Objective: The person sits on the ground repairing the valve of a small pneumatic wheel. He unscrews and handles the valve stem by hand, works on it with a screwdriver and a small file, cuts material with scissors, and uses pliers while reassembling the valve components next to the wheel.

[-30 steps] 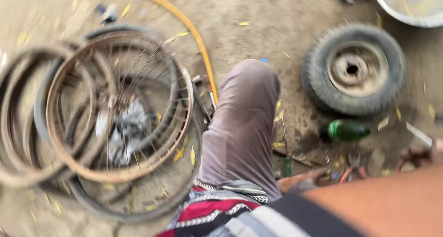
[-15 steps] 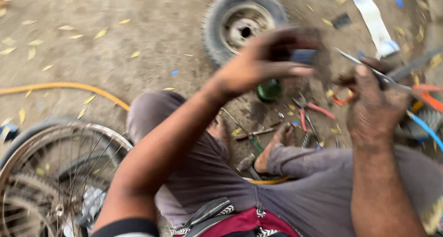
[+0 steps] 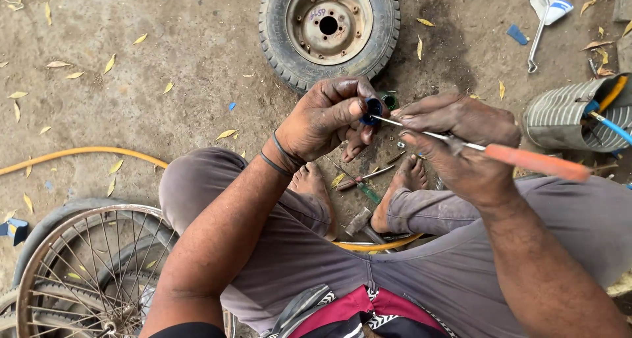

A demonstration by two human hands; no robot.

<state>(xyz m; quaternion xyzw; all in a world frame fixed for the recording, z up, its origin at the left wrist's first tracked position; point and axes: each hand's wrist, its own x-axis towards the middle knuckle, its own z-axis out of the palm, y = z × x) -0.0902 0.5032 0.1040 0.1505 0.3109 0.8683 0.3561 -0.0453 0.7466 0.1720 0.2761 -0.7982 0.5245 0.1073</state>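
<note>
Probing small blue cap (image 3: 373, 107), pinched in left hand (image 3: 326, 117), with orange-handled screwdriver (image 3: 520, 157) gripped in right hand (image 3: 461, 144); tip likely needs steady seating next.

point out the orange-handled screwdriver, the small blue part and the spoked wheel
orange-handled screwdriver (image 3: 536, 162), head view, on its orange handle
small blue part (image 3: 373, 109), head view, on its round face
spoked wheel (image 3: 39, 259), head view, on its rusty rim

Open-air repair spot for wheels, set on bare, leaf-strewn dirt ground (image 3: 164, 61). Shown by a small black rubber tyre on a rusty steel rim (image 3: 329, 28), spoked bicycle wheel (image 3: 92, 272), scattered hand tools.
</note>
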